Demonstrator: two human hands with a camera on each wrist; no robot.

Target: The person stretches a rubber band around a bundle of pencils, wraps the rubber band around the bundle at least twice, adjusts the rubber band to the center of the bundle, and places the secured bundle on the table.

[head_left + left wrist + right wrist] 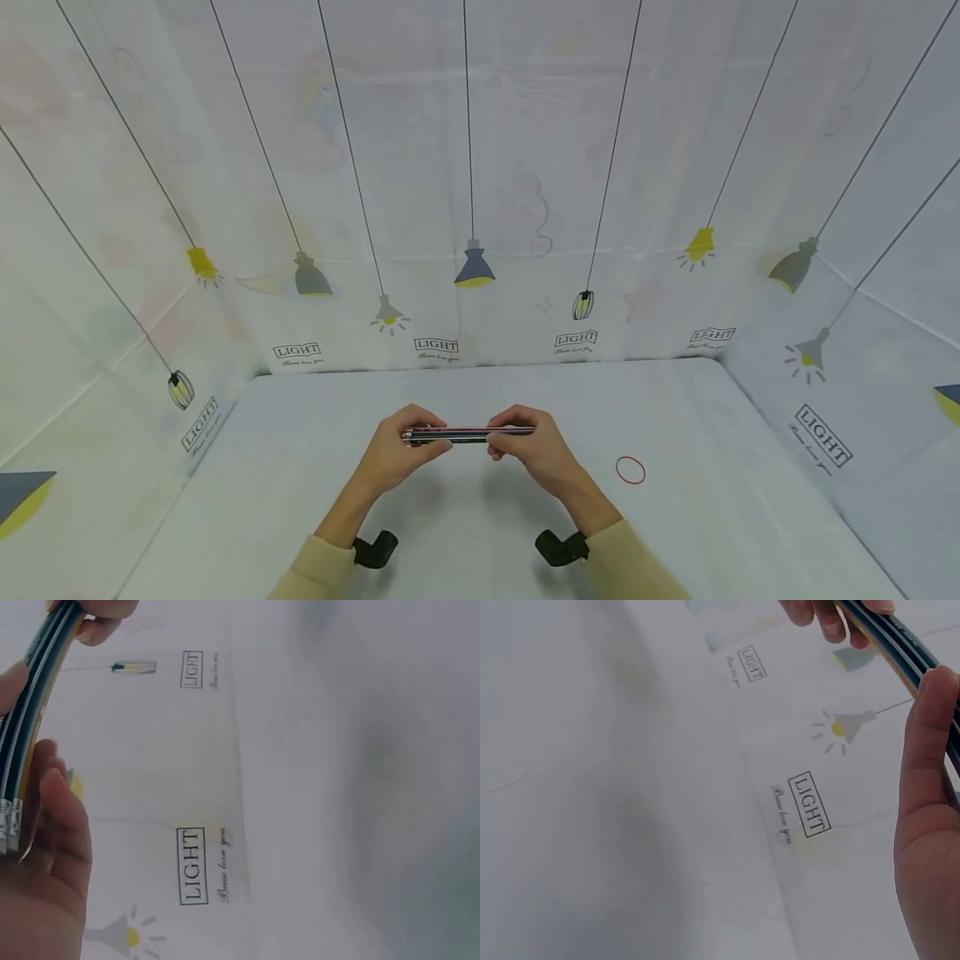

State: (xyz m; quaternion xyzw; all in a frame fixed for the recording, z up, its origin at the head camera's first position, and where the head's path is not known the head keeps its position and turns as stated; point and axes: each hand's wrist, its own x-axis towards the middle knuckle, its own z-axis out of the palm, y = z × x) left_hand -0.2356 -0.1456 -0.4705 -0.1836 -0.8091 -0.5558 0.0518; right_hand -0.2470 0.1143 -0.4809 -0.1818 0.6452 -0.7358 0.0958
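Note:
Several pencils (468, 435) lie side by side in a bundle held level above the white table, a hand at either end. My left hand (393, 450) grips the left end, thumb on the near side and fingers on the far side. White eraser tips in silver ferrules show at that end in the left wrist view, beside the palm. Toward the other end, my right hand (534, 446) holds the bundle between thumb and curled fingers. Dark barrels (900, 639) run between the two hands in the right wrist view, with a yellowish one along the edge.
A red rubber band (631, 470) lies on the white table (720, 533), right of the right hand. White sheets (510, 167) printed with hanging lamps and the word LIGHT enclose the back and sides. Each wrist wears a black camera mount (377, 550).

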